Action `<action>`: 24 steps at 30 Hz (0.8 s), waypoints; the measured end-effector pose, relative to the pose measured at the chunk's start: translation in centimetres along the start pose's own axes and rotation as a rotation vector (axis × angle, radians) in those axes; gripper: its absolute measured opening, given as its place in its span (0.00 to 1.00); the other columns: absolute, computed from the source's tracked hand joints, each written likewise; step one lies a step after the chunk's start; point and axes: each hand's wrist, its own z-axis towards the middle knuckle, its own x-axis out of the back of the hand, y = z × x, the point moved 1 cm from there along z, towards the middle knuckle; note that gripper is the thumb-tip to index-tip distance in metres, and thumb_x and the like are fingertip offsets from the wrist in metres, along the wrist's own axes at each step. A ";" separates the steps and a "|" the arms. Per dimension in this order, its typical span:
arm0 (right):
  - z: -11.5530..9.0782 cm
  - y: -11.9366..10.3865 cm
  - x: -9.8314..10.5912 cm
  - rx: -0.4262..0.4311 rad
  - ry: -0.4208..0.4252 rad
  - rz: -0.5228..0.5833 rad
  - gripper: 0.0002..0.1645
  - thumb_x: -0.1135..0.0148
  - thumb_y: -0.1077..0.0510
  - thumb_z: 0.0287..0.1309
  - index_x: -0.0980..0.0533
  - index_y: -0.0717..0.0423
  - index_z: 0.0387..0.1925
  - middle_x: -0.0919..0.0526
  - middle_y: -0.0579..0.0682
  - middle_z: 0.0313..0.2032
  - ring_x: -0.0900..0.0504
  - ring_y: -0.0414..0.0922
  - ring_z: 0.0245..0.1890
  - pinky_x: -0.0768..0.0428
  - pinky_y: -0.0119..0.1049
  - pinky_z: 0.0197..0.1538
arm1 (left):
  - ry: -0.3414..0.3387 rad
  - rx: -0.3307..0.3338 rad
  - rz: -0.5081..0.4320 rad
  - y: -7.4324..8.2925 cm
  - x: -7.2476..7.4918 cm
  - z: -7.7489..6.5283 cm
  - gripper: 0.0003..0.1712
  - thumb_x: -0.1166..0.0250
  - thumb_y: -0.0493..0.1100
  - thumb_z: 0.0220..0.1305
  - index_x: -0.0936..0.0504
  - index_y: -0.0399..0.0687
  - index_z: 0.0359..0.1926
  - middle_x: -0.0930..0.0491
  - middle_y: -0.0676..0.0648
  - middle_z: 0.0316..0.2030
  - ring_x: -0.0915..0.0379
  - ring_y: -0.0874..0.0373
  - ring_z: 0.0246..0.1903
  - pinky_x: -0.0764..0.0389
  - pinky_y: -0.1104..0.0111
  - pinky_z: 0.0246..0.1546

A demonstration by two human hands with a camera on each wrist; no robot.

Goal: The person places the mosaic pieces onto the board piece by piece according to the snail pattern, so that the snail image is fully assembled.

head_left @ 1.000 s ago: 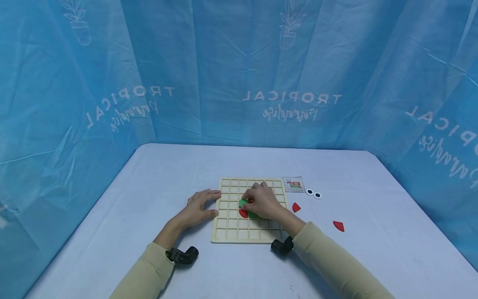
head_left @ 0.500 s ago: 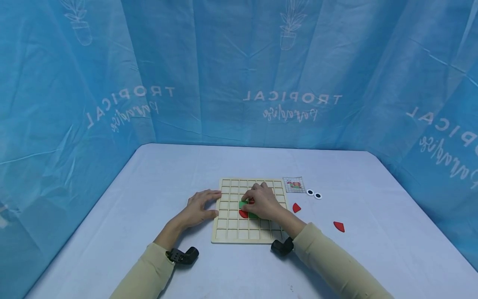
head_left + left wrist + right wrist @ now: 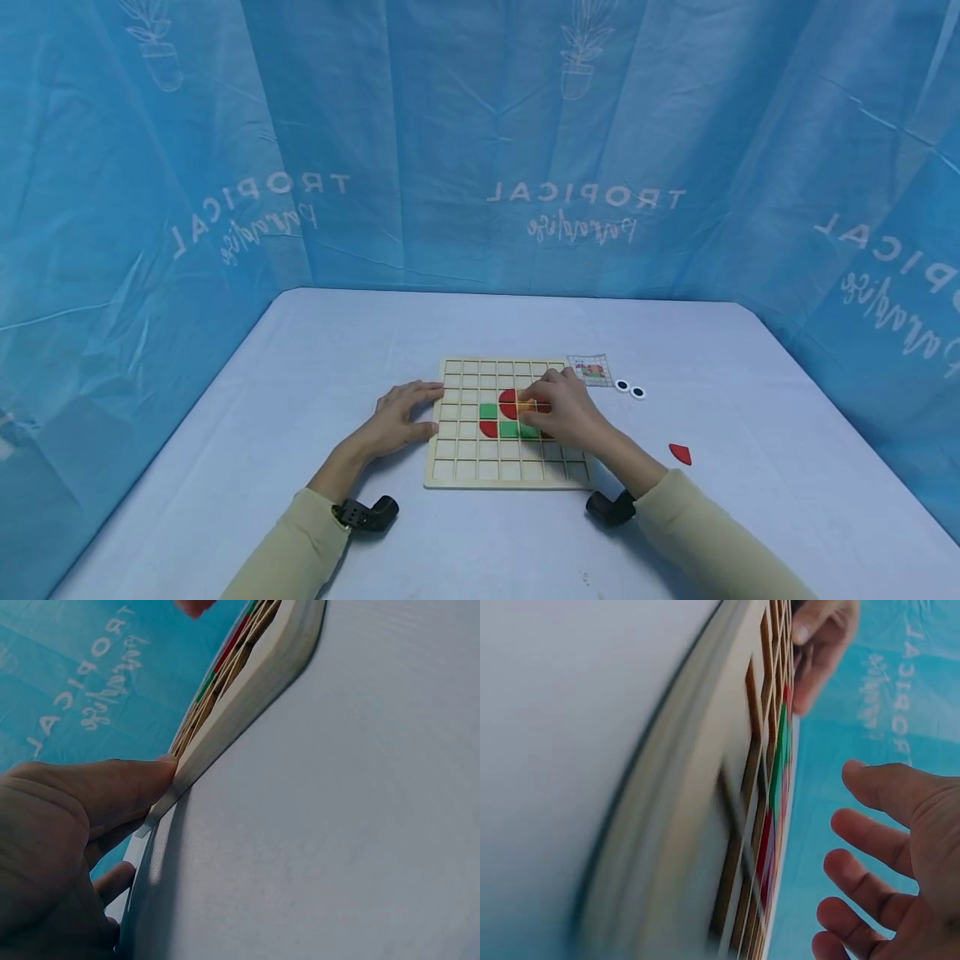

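Note:
A pale wooden grid board (image 3: 467, 471) lies on the table, with red and green pieces in several squares. A green square (image 3: 488, 412) sits above a red quarter-round piece (image 3: 489, 429), and more green squares (image 3: 510, 429) run to the right. My left hand (image 3: 403, 417) rests against the board's left edge, its thumb (image 3: 139, 784) touching the rim. Over the right part of the board is my right hand (image 3: 566, 410), fingers spread and loosely bent in the right wrist view, with nothing visible between them. Some pieces below this hand are partly hidden.
A small printed pattern card (image 3: 591, 370) lies beyond the board's right corner. Near it are two white discs with black centres, like eyes (image 3: 630, 389). A loose red quarter-round piece (image 3: 681, 453) lies farther right on the white table (image 3: 360, 333). A blue curtain (image 3: 465, 125) surrounds the table.
My right hand has moved right from the green square, uncovering it and the red pieces beside it. The nearer loose red piece is now out of sight near that hand. My left hand stays put.

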 end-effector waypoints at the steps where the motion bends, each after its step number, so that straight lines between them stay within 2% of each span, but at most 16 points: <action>1: -0.4 0.6 0.4 -0.008 0.009 0.009 0.15 0.28 0.49 0.47 0.16 0.47 0.38 0.21 0.46 0.39 0.32 0.44 0.43 0.29 0.39 0.45 | 0.000 0.003 0.000 0.0 0.0 0.0 0.34 0.34 0.44 0.57 0.31 0.51 0.65 0.40 0.46 0.70 0.60 0.43 0.73 0.61 0.44 0.71; 3: -1.2 1.8 1.1 -0.037 0.028 0.009 0.15 0.28 0.49 0.47 0.17 0.47 0.39 0.21 0.47 0.41 0.30 0.47 0.48 0.28 0.45 0.51 | -0.002 0.002 -0.003 0.0 0.0 0.0 0.34 0.34 0.44 0.56 0.31 0.50 0.65 0.40 0.46 0.70 0.60 0.43 0.73 0.61 0.44 0.71; 6: -2.4 3.7 2.2 -0.088 0.041 0.017 0.16 0.29 0.50 0.47 0.17 0.48 0.40 0.21 0.49 0.42 0.30 0.49 0.51 0.27 0.48 0.51 | -0.006 -0.006 -0.007 0.1 0.1 0.0 0.34 0.34 0.44 0.56 0.31 0.50 0.65 0.40 0.46 0.70 0.60 0.43 0.73 0.61 0.43 0.70; 10: -4.0 5.9 3.5 -0.167 0.044 -0.004 0.16 0.29 0.50 0.48 0.17 0.49 0.41 0.21 0.50 0.42 0.33 0.48 0.46 0.29 0.40 0.41 | -0.014 -0.014 -0.007 0.1 0.2 0.0 0.34 0.34 0.44 0.57 0.31 0.49 0.65 0.40 0.46 0.70 0.61 0.42 0.73 0.61 0.43 0.70; 14: -5.0 7.7 4.1 -0.222 0.036 -0.014 0.17 0.29 0.51 0.47 0.17 0.49 0.41 0.22 0.51 0.41 0.32 0.49 0.47 0.26 0.42 0.43 | -0.015 -0.014 -0.008 0.1 0.3 -0.1 0.33 0.34 0.44 0.57 0.31 0.49 0.65 0.40 0.46 0.70 0.60 0.42 0.73 0.61 0.43 0.70; 24: -4.7 9.6 3.8 -0.213 -0.017 -0.012 0.18 0.29 0.52 0.47 0.18 0.49 0.43 0.22 0.51 0.40 0.32 0.49 0.45 0.28 0.40 0.41 | -0.008 0.000 -0.015 -0.1 0.1 0.0 0.33 0.34 0.44 0.57 0.31 0.51 0.65 0.40 0.46 0.70 0.61 0.43 0.73 0.61 0.42 0.70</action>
